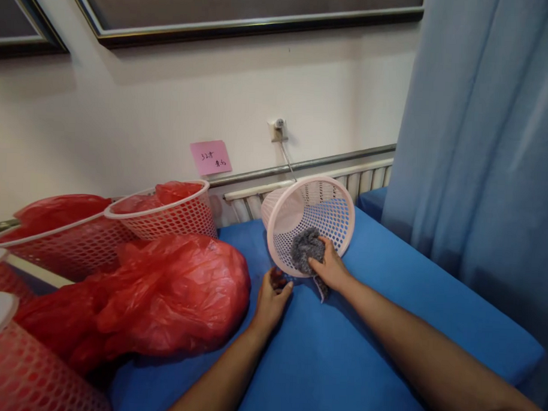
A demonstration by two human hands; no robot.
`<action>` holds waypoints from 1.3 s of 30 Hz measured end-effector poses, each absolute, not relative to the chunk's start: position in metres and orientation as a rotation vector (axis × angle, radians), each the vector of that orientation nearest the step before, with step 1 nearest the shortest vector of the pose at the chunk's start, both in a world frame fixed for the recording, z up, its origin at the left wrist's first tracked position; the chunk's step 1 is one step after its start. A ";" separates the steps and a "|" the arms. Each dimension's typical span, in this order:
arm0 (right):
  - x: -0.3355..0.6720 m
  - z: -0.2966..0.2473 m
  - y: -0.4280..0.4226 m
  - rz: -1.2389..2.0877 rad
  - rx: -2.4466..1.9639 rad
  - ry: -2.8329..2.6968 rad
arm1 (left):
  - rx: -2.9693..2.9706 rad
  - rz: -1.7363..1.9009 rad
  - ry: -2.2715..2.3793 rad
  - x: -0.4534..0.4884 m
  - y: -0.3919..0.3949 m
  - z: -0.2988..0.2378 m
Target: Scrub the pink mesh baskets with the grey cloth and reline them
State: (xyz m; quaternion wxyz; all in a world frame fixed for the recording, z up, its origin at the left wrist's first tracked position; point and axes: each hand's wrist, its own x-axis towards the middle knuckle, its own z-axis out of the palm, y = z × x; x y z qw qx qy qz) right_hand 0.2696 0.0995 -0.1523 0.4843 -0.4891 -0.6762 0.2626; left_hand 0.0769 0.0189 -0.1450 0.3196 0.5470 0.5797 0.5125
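Observation:
A pale pink plastic wastebasket (279, 223) with a lattice wall lies on its side on the blue-covered bed (332, 351), its mouth turned toward me. My right hand (332, 267) grips a fluffy grey cloth (307, 250) at the lower inside of the basket's mouth, and an end of the cloth hangs below the rim. Just left of that, my left hand (273, 298) is at the lower rim with its fingers loosely curled and its thumb apart. Whether its fingertips touch the rim I cannot tell.
Left of my hands lies a puffed red plastic bag (181, 298). Several lattice baskets with red liners, such as a pink basket (175, 217), stand around it. A radiator (251, 206) runs along the wall behind; a blue curtain (478, 146) hangs at right.

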 end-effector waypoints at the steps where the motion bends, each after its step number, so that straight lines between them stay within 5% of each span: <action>1: 0.266 -0.151 0.092 0.641 -1.112 -1.753 | 1.444 1.335 1.460 0.078 0.024 -0.146; 11: 0.260 -0.140 0.058 0.395 -0.912 -2.279 | 1.361 1.415 1.412 0.069 0.028 -0.148; 18: 0.292 -0.130 0.083 0.081 -1.584 -2.118 | 1.382 1.546 1.484 0.068 0.019 -0.138; 26: 0.253 -0.132 0.045 0.375 -1.080 -2.314 | 1.444 1.444 1.360 0.072 0.027 -0.152; 34: 0.305 -0.118 0.088 0.062 -1.640 -2.162 | 1.474 1.596 1.406 0.075 0.016 -0.136; 39: 0.268 -0.137 0.067 0.455 -1.234 -2.176 | 1.494 1.413 1.283 0.081 0.020 -0.151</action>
